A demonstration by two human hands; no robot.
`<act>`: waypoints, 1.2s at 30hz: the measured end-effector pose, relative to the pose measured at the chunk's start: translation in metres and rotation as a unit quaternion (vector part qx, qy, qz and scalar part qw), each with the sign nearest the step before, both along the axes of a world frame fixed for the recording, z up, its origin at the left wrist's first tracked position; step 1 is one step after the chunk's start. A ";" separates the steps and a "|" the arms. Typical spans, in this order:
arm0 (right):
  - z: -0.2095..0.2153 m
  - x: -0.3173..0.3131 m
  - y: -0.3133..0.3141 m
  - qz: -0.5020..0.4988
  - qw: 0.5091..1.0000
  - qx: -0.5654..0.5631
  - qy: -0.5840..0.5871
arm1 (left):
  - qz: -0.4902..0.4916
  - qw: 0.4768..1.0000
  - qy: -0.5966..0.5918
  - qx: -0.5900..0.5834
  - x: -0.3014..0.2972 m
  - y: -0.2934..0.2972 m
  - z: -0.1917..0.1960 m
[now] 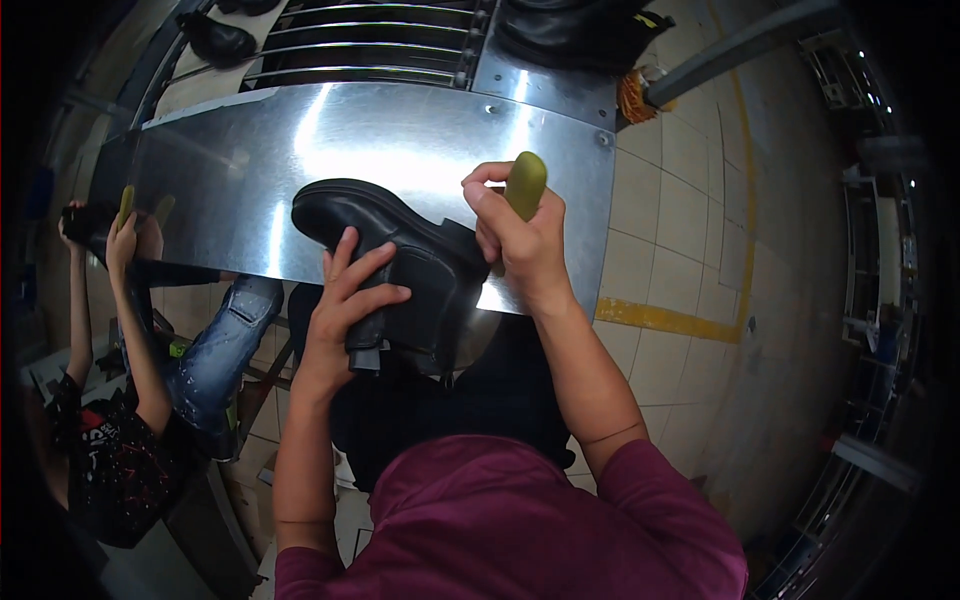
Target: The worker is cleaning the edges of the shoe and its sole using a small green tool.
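Observation:
A black leather ankle boot (425,290) lies on its side at the near edge of the metal table, toe to the left and shaft toward my lap. My left hand (345,310) grips its upper, fingers spread over the instep and side. Beside the heel, my right hand (525,240) is closed round a tool with an olive-green rounded handle (527,180). The handle's broad end sticks up above the fist. The tool's working end is hidden by my fingers and the boot, so I cannot tell whether it touches the heel.
The shiny metal table (390,130) meets a rack of metal rollers (365,45) at the back. More black boots (575,40) stand far right, another shoe (215,40) far left. A co-worker's hand (122,240) at left holds a yellow-green tool. Tiled floor (660,200) lies right.

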State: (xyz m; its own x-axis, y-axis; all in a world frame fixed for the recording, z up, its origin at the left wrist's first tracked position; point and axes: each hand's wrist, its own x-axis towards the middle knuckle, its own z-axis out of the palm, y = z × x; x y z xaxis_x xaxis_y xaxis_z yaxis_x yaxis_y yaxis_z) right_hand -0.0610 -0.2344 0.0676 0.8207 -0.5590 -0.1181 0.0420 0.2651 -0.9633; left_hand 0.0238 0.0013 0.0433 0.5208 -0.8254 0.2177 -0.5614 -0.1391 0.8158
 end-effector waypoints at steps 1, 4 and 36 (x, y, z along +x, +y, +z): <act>-0.001 0.007 0.001 -0.011 0.993 -0.112 0.038 | 0.008 1.000 0.001 -0.001 0.001 0.002 -0.001; 0.005 0.020 0.002 0.021 0.998 -0.032 0.054 | -0.006 1.000 0.010 0.016 0.002 0.004 0.002; 0.013 0.207 0.087 0.179 0.982 -0.032 -0.056 | -0.072 0.993 0.080 -0.052 0.011 0.011 -0.018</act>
